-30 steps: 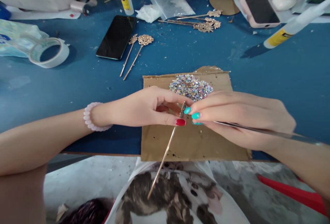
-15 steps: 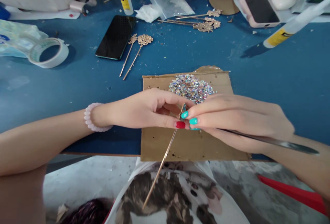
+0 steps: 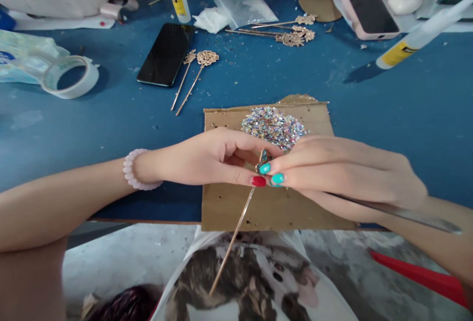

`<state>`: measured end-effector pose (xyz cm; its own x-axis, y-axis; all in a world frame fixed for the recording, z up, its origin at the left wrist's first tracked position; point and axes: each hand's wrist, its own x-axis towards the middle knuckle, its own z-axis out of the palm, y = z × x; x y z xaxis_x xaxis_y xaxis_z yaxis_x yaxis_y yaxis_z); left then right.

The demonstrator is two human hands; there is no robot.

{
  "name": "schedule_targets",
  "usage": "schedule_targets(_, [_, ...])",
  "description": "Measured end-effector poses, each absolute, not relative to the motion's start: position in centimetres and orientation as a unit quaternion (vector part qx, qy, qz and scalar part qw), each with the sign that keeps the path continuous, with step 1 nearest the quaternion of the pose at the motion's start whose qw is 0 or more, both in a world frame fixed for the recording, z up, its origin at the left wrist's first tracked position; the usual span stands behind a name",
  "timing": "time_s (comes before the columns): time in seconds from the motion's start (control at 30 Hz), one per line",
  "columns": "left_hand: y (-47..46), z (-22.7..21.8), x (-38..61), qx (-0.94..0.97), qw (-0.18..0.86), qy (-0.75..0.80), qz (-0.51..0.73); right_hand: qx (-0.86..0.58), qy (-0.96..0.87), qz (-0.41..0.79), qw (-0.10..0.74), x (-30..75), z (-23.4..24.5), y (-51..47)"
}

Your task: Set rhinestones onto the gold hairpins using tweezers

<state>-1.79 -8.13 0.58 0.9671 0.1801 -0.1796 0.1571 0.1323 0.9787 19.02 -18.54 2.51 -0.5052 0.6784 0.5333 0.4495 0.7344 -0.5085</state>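
- Hairpin [image 3: 236, 230], the gold one: where is it?
- Right in the middle of the frame. Its fancy top sits between the two hands. Its long thin stick slants down to the lower middle, over a cloth with a cat picture [image 3: 273, 281].
- Who has it?
- The left hand [image 3: 207, 161]. The thumb with the red nail and the pointing finger pinch the pin just under its top. The other fingers are curled in.
- And the right hand [image 3: 351, 173]?
- It comes in from the right side. Its fingers lie flat and pressed together, and two tips with teal nails touch the top of the pin. It also grips a metal tool [image 3: 406, 215], thin and shiny, that sticks out toward the right edge.
- What is under the hands?
- A brown cardboard [image 3: 277, 210] on a blue table [image 3: 388, 109]. A pile of tiny sparkly stones [image 3: 272, 125] lies on it, just above the hands.
- Anything else?
- Two more gold pins [image 3: 194, 77] lie above the cardboard, beside a black phone [image 3: 166, 54]. A tape roll [image 3: 70, 76] is at the upper left, a pink phone [image 3: 369, 12] at the upper right.
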Motion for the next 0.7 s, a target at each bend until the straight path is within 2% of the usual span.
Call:
schedule_targets(0.2, [-8.25,0.60,-1.82,0.655,0.743,0.138,0.006,-0.345,-0.851,0.150,0.366,18.88,2.30,-18.44])
schedule_targets(0.33, [-8.16,0.61,-1.80,0.662,0.737,0.137,0.004,-0.281,-0.852,0.093,0.431,19.01,1.94,-18.35])
schedule_targets(0.37, [-8.13,0.60,-1.80,0.665,0.734,0.139,0.005,-0.286,-0.854,0.098,0.424,19.10,2.01,-18.37])
schedule_targets(0.47, [-8.10,0.54,-1.81,0.668,0.732,0.138,0.009,-0.330,-0.870,0.163,0.327,19.37,2.51,-18.54])
schedule_targets(0.57, [-8.17,0.54,-1.84,0.664,0.735,0.135,0.009,-0.311,-0.874,0.162,0.337,19.47,2.73,-18.62])
schedule_targets(0.7, [-8.24,0.62,-1.82,0.654,0.744,0.140,0.004,-0.352,-0.859,0.131,0.347,19.24,1.74,-18.31])
